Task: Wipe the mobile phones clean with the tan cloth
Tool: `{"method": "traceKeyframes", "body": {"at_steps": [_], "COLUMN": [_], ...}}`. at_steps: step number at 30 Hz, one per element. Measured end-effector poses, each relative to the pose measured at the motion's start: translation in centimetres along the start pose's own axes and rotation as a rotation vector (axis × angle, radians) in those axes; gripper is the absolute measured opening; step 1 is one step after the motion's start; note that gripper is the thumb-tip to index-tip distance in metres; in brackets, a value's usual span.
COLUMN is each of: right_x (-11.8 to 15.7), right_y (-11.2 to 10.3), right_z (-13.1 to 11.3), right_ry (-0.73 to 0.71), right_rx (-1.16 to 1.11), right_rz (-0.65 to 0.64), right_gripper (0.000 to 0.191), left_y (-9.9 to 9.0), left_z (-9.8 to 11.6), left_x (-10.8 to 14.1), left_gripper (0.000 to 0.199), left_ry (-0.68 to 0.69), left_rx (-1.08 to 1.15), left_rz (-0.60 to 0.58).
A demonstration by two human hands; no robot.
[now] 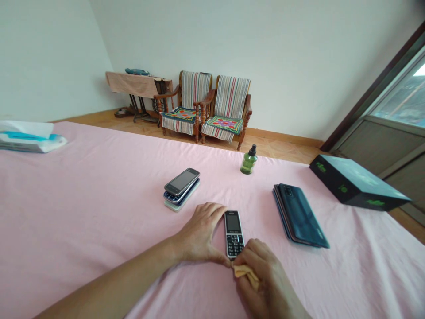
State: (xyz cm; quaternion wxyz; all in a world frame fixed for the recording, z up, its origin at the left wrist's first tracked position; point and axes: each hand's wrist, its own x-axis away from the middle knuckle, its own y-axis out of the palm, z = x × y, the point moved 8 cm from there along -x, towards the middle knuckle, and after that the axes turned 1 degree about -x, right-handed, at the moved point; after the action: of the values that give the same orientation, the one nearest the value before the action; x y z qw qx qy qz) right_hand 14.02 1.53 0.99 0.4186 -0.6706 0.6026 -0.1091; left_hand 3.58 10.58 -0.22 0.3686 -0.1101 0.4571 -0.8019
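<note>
A black and silver keypad phone (233,223) lies face up on the pink sheet (109,186). My left hand (202,235) grips it from the left, fingertips at its top end and thumb at its bottom end. Bunched in my right hand (262,274) is a yellow cloth (246,274); that hand is closed and touches the phone's lower right corner. Up and to the left sits a stack of phones (182,182) with a grey touchscreen one on top. On the right, a dark blue smartphone (299,215) tops another stack.
A green bottle with a black cap (249,160) stands near the sheet's far edge. A black box (355,181) is at the right, a tissue pack (31,137) at far left. Beyond are two wooden chairs (224,108) and a cloth-covered table (133,83).
</note>
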Motion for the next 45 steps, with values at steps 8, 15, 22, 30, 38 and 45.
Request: {"method": "traceKeyframes", "body": {"at_steps": [8,15,22,30,38,45], "right_x": [-0.1,-0.2,-0.4,-0.3,-0.9,-0.9], "right_y": [-0.9,0.3,0.3,-1.4,-1.3,-0.6], "right_z": [0.9,-0.1,-0.5,3.1,2.6,2.2], "right_ry": [-0.012,-0.081,-0.075,0.133,0.088,0.088], "right_rx": [0.087,0.067,0.074,0.094,-0.134,-0.071], "right_rz": [0.021,0.024,-0.025,-0.062,0.0,-0.105], "right_gripper": [0.02,0.027,0.026,0.018,0.03,0.029], "left_y": [0.2,0.1,0.1,0.0,0.3,0.2], "left_z": [-0.2,0.0,0.1,0.1,0.3,0.3], "left_x": [0.0,0.0,0.1,0.1,0.0,0.1], "left_gripper": [0.107,0.101,0.1,0.103,0.106,0.103], "left_ry": [0.01,0.0,0.016,0.017,0.023,0.016], "left_rx": [-0.013,0.005,-0.005,-0.025,-0.05,-0.037], "left_rz": [0.006,0.005,0.014,0.006,-0.017,-0.005]}}
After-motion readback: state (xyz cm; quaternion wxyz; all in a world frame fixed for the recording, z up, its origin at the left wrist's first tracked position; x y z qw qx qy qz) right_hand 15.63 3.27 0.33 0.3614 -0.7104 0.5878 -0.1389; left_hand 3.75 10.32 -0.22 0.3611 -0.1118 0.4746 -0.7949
